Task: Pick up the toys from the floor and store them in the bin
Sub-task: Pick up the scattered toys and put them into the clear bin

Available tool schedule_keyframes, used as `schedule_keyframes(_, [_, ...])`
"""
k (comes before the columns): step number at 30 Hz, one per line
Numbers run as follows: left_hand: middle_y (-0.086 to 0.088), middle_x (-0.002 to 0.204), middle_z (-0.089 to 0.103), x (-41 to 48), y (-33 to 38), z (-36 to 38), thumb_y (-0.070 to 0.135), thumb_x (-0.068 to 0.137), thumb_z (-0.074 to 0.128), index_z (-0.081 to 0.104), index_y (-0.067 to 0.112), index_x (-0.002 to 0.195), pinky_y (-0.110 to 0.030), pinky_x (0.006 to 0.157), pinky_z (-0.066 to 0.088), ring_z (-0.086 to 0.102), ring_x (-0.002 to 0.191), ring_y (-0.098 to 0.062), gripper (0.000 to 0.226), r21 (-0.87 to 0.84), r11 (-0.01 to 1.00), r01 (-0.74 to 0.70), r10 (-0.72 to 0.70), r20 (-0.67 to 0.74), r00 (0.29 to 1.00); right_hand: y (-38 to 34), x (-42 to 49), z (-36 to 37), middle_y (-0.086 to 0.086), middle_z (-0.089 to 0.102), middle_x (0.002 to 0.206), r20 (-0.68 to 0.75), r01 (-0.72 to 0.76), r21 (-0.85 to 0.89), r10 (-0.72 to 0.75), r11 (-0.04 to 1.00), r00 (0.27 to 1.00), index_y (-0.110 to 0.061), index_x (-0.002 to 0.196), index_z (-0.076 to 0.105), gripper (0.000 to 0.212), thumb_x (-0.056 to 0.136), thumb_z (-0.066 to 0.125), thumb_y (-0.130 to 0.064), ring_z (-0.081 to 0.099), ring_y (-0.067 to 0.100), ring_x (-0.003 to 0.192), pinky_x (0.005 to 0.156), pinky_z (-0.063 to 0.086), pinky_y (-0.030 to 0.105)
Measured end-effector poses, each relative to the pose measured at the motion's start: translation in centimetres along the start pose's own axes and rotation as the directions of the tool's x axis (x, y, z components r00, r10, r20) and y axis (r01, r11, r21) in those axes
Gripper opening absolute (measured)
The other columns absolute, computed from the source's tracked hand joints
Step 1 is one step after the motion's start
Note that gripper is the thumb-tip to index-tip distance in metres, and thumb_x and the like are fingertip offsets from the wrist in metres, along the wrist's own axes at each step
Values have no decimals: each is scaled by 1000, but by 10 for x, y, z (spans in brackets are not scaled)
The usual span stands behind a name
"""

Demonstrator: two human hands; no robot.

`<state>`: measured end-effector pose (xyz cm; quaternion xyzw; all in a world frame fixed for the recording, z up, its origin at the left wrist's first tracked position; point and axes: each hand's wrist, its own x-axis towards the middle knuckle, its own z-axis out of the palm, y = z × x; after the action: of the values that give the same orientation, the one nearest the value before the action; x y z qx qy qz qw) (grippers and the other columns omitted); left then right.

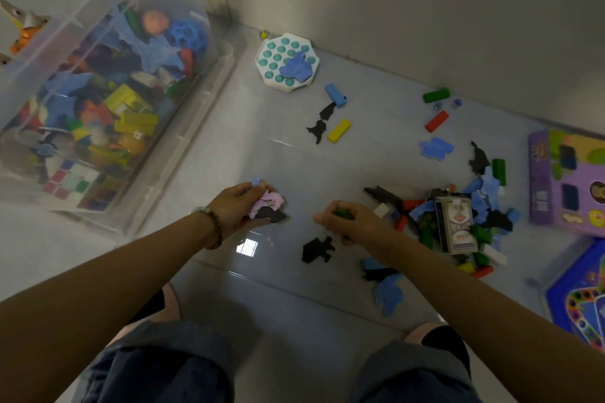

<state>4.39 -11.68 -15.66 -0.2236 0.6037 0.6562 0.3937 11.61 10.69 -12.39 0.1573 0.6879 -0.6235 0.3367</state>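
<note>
My left hand grips a small stack of foam shapes: a pink piece with a metal clip, a black one under it and a bit of blue on top. My right hand is closed around a green toy, low over the floor. A black foam shape lies on the tiles just below that hand. The clear plastic bin stands at the left, filled with several toys. A heap of blocks and foam pieces lies to the right of my right hand.
A white pop-it board with a blue foam piece lies near the wall corner. Loose blocks and black shapes are scattered mid-floor. A purple game box and a blue game board sit at the right. My knees are at the bottom.
</note>
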Motion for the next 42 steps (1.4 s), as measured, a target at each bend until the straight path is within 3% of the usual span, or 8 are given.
schedule_keyframes(3, [-10, 89, 69, -1, 0, 3, 26, 94, 49, 64, 10, 95, -21, 59, 58, 71, 67, -13, 22, 10, 1000, 5, -5, 6, 1000, 15, -2, 1, -2, 48, 62, -78, 109, -210, -128, 972, 989, -14, 66, 50, 29, 75, 76, -24, 41, 4, 53, 53, 37, 13])
schedule_keyframes(9, [-11, 94, 69, -2, -4, 3, 28, 94, 48, 64, 8, 98, -22, 63, 58, 71, 73, -16, 26, 27, 1000, 12, -13, 30, 999, 36, -4, 1, -4, 56, 86, -72, 124, -526, -189, 841, 979, -19, 97, 59, 38, 68, 81, -32, 52, 12, 76, 68, 47, 29])
schedule_keyframes(15, [-10, 93, 70, -2, -5, 0, 28, 94, 48, 64, 8, 98, -24, 66, 59, 71, 71, -14, 26, -4, 1000, 12, -12, 39, 999, 48, 0, 6, 2, 64, 97, -98, 106, -621, -211, 777, 973, -18, 93, 60, 32, 71, 80, -29, 57, 15, 85, 70, 45, 24])
schedule_keyframes(22, [-10, 92, 71, 2, -7, -4, 28, 93, 49, 65, 8, 98, -25, 67, 59, 71, 78, -19, 26, 0, 1000, 10, -10, 39, 999, 49, 3, 5, 0, 58, 80, -165, 81, -572, -212, 816, 963, -20, 79, 52, 32, 68, 81, -26, 54, 16, 74, 62, 41, 24])
schedule_keyframes(24, [-12, 96, 70, 2, -7, -5, 29, 93, 49, 65, 9, 99, -26, 70, 59, 69, 84, -22, 26, 15, 1000, 10, -10, 38, 999, 47, 3, 3, -5, 55, 74, -264, 72, -532, -246, 844, 933, -20, 80, 53, 30, 70, 80, -25, 50, 10, 67, 55, 36, 15])
schedule_keyframes(28, [-10, 93, 70, 1, -6, 2, 27, 93, 50, 65, 9, 97, -22, 60, 58, 71, 74, -15, 24, -8, 1000, 6, -6, 30, 1000, 41, 9, -10, -2, 55, 76, -453, 81, -435, -295, 897, 841, -14, 82, 56, 26, 71, 79, -21, 51, 13, 69, 60, 41, 21])
schedule_keyframes(37, [-11, 118, 62, -1, -6, 38, 31, 92, 51, 58, 14, 121, -28, 80, 55, 62, 101, -22, 34, 467, 884, -31, -47, 155, 987, 37, 17, -17, -5, 56, 63, -397, 181, -237, -265, 955, 879, -16, 68, 57, 21, 74, 76, -8, 53, -3, 55, 53, 40, 6])
schedule_keyframes(42, [-16, 121, 59, 4, -4, 60, 25, 93, 51, 53, 12, 127, -39, 86, 53, 61, 103, -28, 36, 436, 899, 47, -134, 170, 976, 35, 18, -21, -2, 54, 64, -379, 186, -155, -232, 970, 896, -13, 71, 52, 21, 81, 70, -7, 51, -5, 54, 53, 40, 7])
